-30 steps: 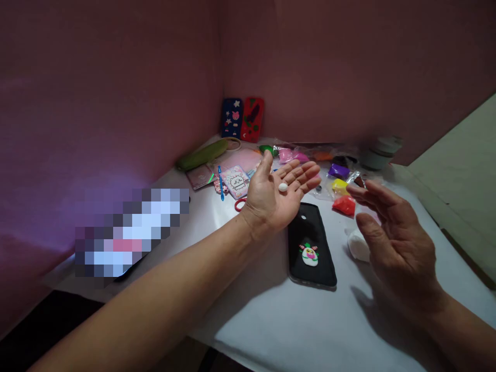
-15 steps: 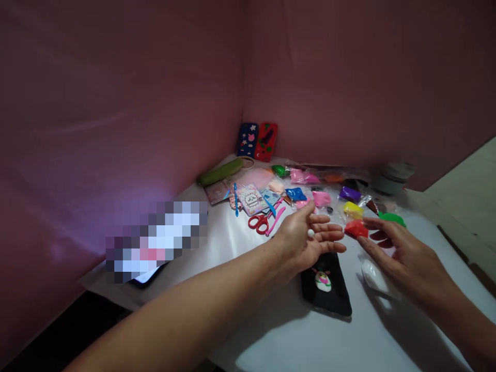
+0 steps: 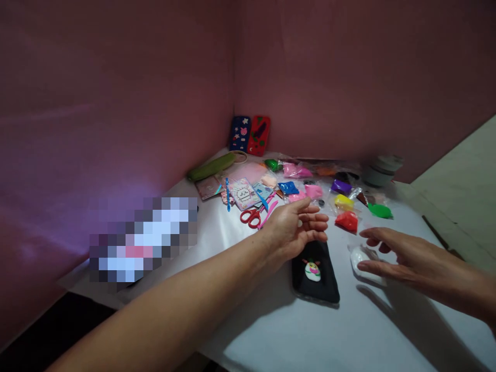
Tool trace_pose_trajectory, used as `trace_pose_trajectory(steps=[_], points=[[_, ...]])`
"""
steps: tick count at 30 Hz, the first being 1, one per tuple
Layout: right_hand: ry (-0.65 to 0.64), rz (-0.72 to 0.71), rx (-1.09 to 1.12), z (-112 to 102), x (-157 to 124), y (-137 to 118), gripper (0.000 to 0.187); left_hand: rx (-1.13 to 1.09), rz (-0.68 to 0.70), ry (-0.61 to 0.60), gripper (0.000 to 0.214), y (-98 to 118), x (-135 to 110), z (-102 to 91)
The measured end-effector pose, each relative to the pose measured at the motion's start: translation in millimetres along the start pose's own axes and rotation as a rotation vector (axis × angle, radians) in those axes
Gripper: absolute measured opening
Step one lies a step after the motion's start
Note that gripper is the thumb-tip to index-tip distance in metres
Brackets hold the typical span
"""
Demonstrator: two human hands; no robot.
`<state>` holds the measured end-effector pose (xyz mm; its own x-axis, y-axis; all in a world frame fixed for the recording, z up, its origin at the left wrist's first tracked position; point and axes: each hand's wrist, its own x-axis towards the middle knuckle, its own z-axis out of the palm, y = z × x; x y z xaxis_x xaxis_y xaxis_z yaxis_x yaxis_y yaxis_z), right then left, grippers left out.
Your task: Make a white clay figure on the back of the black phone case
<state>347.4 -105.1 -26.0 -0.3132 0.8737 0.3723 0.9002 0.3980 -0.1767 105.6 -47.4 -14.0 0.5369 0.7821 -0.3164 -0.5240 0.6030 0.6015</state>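
Note:
My left hand (image 3: 296, 228) hovers over the far end of a black phone case (image 3: 321, 281). Its palm is half turned up, with the fingers loosely curled and apart; whatever may lie in the palm is hidden. On the case sits a small white clay figure (image 3: 312, 270) with pink and green details. To the right, my right hand (image 3: 399, 256) is spread, thumb and fingers apart, around and above a bag of white clay (image 3: 360, 258). I cannot tell whether the thumb touches the bag. A bag of red clay (image 3: 346, 222) lies just beyond, between the two hands.
Scissors with red handles (image 3: 251, 218), a blue clay tool (image 3: 228, 195) and cards lie left of several coloured clay bags (image 3: 313, 191). Two decorated cases (image 3: 260, 135) lean in the corner. A lit, blurred phone (image 3: 147, 240) stands at left. A lidded jar (image 3: 382, 171) is at back right.
My right hand has moved down from beside the red clay to the bag of white clay. My left palm has tilted, and the small white ball on it no longer shows. The view has shifted slightly.

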Motion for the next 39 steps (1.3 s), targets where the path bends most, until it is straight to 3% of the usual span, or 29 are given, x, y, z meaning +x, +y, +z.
trace_pose_trajectory(steps=[3,6,9,14,18,21,24,26,31,33,39], points=[[-0.283,0.049,-0.063,-1,-2,-1,0.040,0.018,-0.002,-0.007,0.019,1,1,-1.7],[-0.339,0.094,-0.038,0,2,-9,0.038,0.033,-0.009,-0.014,0.018,0,0,-2.8],[-0.367,0.094,0.016,1,7,-18,0.024,0.063,-0.021,-0.016,0.014,-2,0,-3.3],[-0.356,0.105,0.002,9,11,-12,0.024,0.137,-0.085,-0.047,0.006,-5,-3,-2.1],[-0.263,0.166,-0.010,25,11,-1,0.018,0.157,-0.184,-0.151,0.012,-3,-7,-0.5],[-0.246,0.203,-0.015,24,12,-1,0.016,0.174,-0.216,-0.196,0.016,-1,-9,0.0],[-0.221,0.231,0.066,8,12,-7,0.018,0.233,-0.179,-0.168,0.014,-3,-10,0.1],[-0.134,0.179,0.131,-2,12,-13,0.020,0.281,-0.139,-0.133,0.012,-4,-11,0.3],[0.067,-0.003,0.203,-6,12,-38,0.051,0.427,-0.069,-0.143,0.017,-5,-12,1.1],[0.055,-0.029,0.195,-4,13,-46,0.061,0.471,-0.044,-0.167,0.018,-5,-11,0.7],[0.053,-0.054,0.142,-3,15,-58,0.059,0.534,0.009,-0.263,0.016,-3,-10,-0.5]])
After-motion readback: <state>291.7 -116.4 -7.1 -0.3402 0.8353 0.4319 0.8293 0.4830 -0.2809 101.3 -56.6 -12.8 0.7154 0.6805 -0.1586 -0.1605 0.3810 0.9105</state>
